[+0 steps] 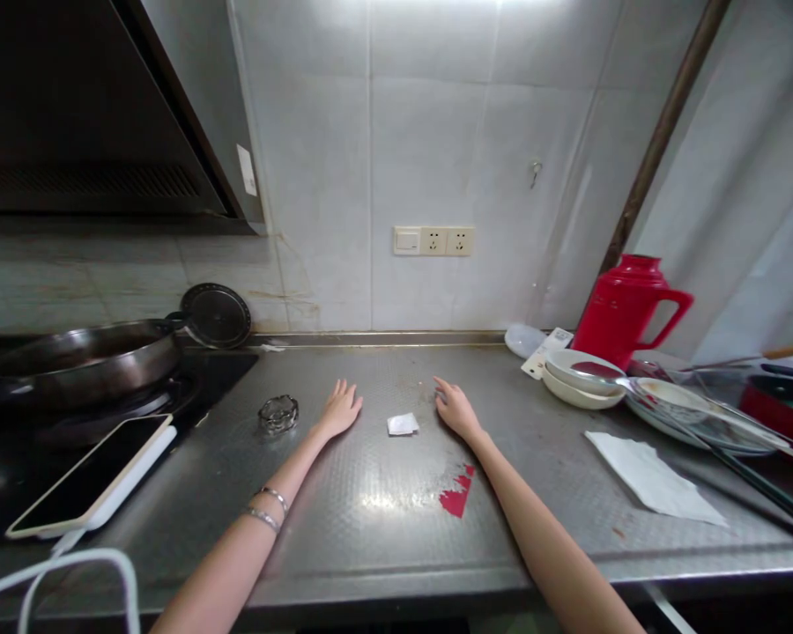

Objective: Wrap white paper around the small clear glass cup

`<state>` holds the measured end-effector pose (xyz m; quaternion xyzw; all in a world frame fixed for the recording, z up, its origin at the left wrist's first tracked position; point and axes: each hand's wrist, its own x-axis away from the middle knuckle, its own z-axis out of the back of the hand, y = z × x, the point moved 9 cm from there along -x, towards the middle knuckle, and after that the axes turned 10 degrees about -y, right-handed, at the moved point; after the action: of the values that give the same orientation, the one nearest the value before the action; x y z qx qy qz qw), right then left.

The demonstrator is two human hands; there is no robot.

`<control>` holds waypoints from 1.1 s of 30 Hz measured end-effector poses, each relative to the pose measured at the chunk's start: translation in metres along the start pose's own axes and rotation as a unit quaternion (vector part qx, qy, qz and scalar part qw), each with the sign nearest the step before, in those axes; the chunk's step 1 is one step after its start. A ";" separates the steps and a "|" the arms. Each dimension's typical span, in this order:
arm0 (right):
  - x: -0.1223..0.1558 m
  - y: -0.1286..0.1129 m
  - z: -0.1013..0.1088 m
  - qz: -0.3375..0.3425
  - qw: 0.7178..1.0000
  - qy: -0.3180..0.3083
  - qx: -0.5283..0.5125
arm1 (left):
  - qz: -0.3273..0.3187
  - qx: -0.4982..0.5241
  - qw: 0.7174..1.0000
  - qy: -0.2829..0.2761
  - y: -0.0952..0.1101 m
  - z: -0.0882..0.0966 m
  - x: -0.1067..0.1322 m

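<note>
2 forearms are lying over the desk, the left hand spreading its fingers, the right hand extending 1, neither visibly pinching anything, while a folded paper is lying about midway between, on the near side of the fingertips, longer side crosswise.

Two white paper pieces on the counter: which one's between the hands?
The small squarish piece. The larger, longer piece lies to the right of the right hand.
</note>
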<state>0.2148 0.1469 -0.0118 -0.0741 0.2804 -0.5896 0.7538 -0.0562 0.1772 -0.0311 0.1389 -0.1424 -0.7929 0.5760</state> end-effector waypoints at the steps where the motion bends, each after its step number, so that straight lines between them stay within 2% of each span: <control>1: 0.000 -0.001 0.000 0.002 1.000 -0.001 0.001 | 0.001 -0.001 1.000 -0.001 -0.001 -0.001 0.000; 6: 0.001 -0.006 0.001 0.017 1.000 -0.011 0.005 | 0.005 -0.001 1.000 0.002 -0.003 -0.004 0.000; 10: 0.002 -0.020 0.004 0.040 0.999 -0.014 -0.003 | -0.001 0.014 1.000 0.015 -0.001 0.002 0.001; 13: 0.004 -0.041 0.004 0.071 0.997 -0.023 -0.016 | -0.011 0.036 0.999 0.035 0.002 0.013 0.004; 16: 0.008 -0.071 -0.003 0.132 0.989 -0.064 -0.024 | -0.030 0.062 0.996 0.051 0.008 0.022 0.008; 20: 0.017 -0.101 -0.016 0.198 0.971 -0.131 -0.012 | -0.079 0.098 0.991 0.033 0.033 0.018 0.016; 24: 0.019 -0.100 -0.017 0.180 0.973 -0.142 -0.018 | -0.124 0.104 0.987 -0.018 0.063 0.001 0.024; 26: 0.018 -0.095 -0.015 0.163 0.976 -0.143 -0.018 | -0.128 0.091 0.987 -0.042 0.072 -0.009 0.028; 29: 0.018 -0.091 -0.012 0.150 0.977 -0.148 -0.016 | -0.131 0.073 0.987 -0.060 0.078 -0.017 0.033; 33: 0.019 -0.089 -0.010 0.146 0.976 -0.160 -0.018 | -0.127 0.073 0.988 -0.054 0.080 -0.019 0.035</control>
<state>0.1368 0.1050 0.0126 -0.1398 0.1743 -0.4488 0.8653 0.0102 0.1194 -0.0196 0.1543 -0.2123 -0.8536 0.4499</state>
